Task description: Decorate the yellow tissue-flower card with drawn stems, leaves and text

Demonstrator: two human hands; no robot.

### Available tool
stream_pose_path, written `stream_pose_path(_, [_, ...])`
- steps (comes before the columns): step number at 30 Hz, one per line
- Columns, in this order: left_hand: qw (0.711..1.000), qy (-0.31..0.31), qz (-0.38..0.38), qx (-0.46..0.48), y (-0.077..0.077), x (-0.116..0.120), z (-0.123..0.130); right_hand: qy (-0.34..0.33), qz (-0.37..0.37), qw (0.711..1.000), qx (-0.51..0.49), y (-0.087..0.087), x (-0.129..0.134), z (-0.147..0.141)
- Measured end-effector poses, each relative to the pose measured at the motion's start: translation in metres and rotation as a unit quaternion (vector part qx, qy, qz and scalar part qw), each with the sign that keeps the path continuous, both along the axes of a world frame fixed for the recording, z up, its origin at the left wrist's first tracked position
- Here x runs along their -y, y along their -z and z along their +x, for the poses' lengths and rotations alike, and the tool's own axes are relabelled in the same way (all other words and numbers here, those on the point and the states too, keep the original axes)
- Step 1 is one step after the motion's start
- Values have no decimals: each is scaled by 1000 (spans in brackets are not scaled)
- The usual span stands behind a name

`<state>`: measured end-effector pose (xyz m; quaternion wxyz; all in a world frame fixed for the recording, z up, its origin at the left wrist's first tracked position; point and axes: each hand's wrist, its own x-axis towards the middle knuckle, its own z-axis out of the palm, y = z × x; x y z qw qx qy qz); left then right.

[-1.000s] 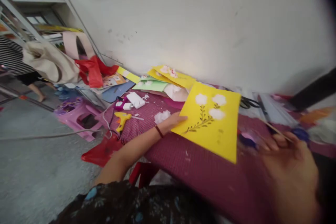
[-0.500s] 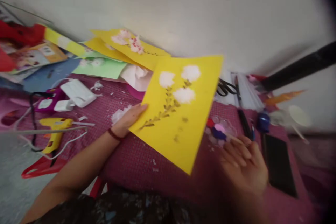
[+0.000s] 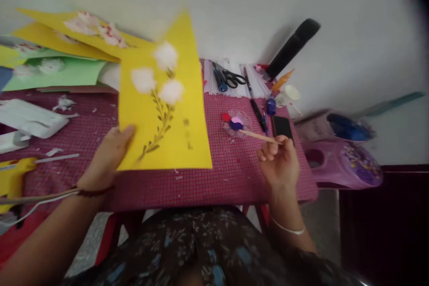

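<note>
My left hand (image 3: pixel 110 154) grips the lower left edge of a yellow card (image 3: pixel 187 152), its thumb over the front. The card is raised and tilted, showing three fluffy white flowers (image 3: pixel 172 91), a painted leafy stem and small dark marks. My right hand (image 3: pixel 279 163) is closed around a thin wooden stick (image 3: pixel 258 136). The stick's far end reaches the dark blue paint in a clear, flower-shaped palette (image 3: pixel 250 121), which also holds red and pink paint. Whether the tip is dipped in the paint, I cannot tell.
Behind the palette lie scissors (image 3: pixel 233 78), a box cutter (image 3: pixel 220 78), and a black pen (image 3: pixel 258 114). A blue bottle (image 3: pixel 271 106) and a phone (image 3: pixel 282 126) are to the right. Flowered cards (image 3: pixel 67 73) and a yellow glue gun (image 3: pixel 13 178) occupy the left.
The view has swung right. The card stays in my left hand, turned more upright. My right hand and stick are further from my body's middle, the stick's end still by the palette.
</note>
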<state>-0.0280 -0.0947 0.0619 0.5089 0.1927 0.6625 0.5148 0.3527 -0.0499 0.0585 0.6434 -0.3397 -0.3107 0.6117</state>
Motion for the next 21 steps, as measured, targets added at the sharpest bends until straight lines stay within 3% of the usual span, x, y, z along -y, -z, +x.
stream_pose_path(3, [998, 15, -47, 43, 7, 12, 35, 42, -34, 998, -14, 14, 15, 15])
stream_pose_path(6, [996, 25, -62, 62, 8, 11, 52, 66, -52, 996, -18, 26, 23, 27])
stream_pose_path(14, [998, 59, 1, -21, 16, -27, 55, 104, -54, 993, -12, 42, 20, 46])
stream_pose_path(18, [996, 70, 18, -45, 26, -49, 55, 143, -23, 987, 70, 47, 15, 49])
stream_pose_path(21, [993, 48, 71, -75, 35, -58, 51, 160, -7, 974, 163, 49, 14, 52])
